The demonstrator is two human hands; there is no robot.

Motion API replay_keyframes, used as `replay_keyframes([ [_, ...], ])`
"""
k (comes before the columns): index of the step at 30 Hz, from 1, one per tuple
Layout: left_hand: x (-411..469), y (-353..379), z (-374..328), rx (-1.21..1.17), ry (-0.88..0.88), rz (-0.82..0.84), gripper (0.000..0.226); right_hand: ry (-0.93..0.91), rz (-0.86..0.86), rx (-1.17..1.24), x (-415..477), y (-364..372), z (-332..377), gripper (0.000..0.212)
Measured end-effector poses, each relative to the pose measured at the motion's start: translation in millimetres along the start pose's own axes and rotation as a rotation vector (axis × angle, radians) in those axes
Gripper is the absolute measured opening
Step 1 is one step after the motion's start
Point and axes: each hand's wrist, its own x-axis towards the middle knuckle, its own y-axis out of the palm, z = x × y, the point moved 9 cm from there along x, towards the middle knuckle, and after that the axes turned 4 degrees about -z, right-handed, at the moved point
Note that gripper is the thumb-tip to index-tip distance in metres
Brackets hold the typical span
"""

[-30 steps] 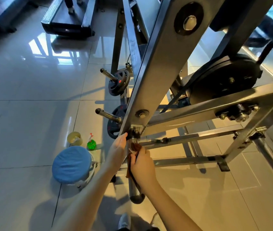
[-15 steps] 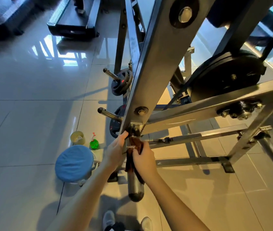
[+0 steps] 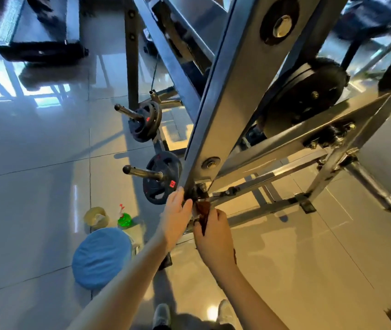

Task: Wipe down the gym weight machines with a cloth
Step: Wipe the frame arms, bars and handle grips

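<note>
The left hand (image 3: pixel 176 214) grips the steel beam (image 3: pixel 225 103) at its lower edge, apparently for bracing, while the right hand (image 3: pixel 213 236) pinches the cloth (image 3: pixel 203 209) against the joint.

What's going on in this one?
A person is wiping a weight machine. The left hand holds the lower end of a slanted steel beam, while the right hand grips a brown cloth against the bolted joint just below it. A green spray bottle and a blue stool stand on the floor nearby.
</note>
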Motion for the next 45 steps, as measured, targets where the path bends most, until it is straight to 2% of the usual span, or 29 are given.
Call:
replay_keyframes([
  [2, -5.7, -2.0, -6.2, 0.051, -0.016, 0.038, 0.053, -0.002, -0.015, -0.102, -3.9, 2.2, -1.3, 0.044],
  [4, -15.6, -6.6, -22.9, 0.023, -0.051, 0.051, 0.047, 0.016, -0.035, -0.154, 8.2, 4.8, 3.8, 0.042],
  [10, -9.6, -8.6, -24.3, -0.003, -0.058, 0.113, 0.043, 0.053, -0.072, -0.04, 25.9, 9.0, 14.2, 0.049],
  [12, -3.8, -9.2, -17.3, -0.01, -0.046, 0.108, 0.054, -0.001, -0.027, -0.01, 11.0, 9.5, 10.5, 0.061],
  [14, 3.9, -5.0, -4.3, 0.03, -0.032, 0.125, 0.065, -0.04, 0.071, -0.103, -3.1, 14.5, 4.0, 0.076],
  [16, 6.9, -2.6, 0.7, 0.04, -0.02, 0.138, 0.068, -0.063, 0.135, -0.183, -7.3, 16.6, -1.0, 0.083],
  [18, 5.2, -3.0, -3.0, 0.037, -0.018, 0.14, 0.069, -0.055, 0.159, -0.175, 1.1, 14.4, -3.8, 0.075],
  [22, -0.8, -4.8, -10.4, 0.035, -0.067, 0.124, 0.063, 0.036, 0.125, -0.055, 31.1, 8.7, -4.3, 0.044],
  [24, -2.9, -5.9, -14.3, 0.018, -0.075, 0.1, 0.063, 0.105, 0.093, 0.02, 41.4, 8.5, -3.5, 0.039],
  [27, -3.9, -6.7, -14.6, -0.018, -0.081, 0.095, 0.049, 0.151, 0.097, 0.031, 34.3, 11.5, -4.7, 0.046],
  [31, -1.6, -8.9, -15.7, 0.045, -0.036, 0.101, 0.044, 0.072, 0.157, -0.272, -5.1, 12.7, -10.4, 0.06],
  [38, -3.5, -7.5, -16.4, 0.054, -0.036, 0.109, 0.046, 0.234, 0.13, -0.111, 43.1, 19.9, -0.9, 0.061],
  [43, -5.7, -7.4, -19.9, 0.058, -0.04, 0.124, 0.044, 0.155, 0.074, -0.326, -1.8, 10.3, -7.0, 0.059],
  [45, -7.5, -7.8, -21.1, 0.086, -0.023, 0.124, 0.041, 0.149, 0.054, -0.333, 0.6, 10.3, -7.4, 0.057],
])
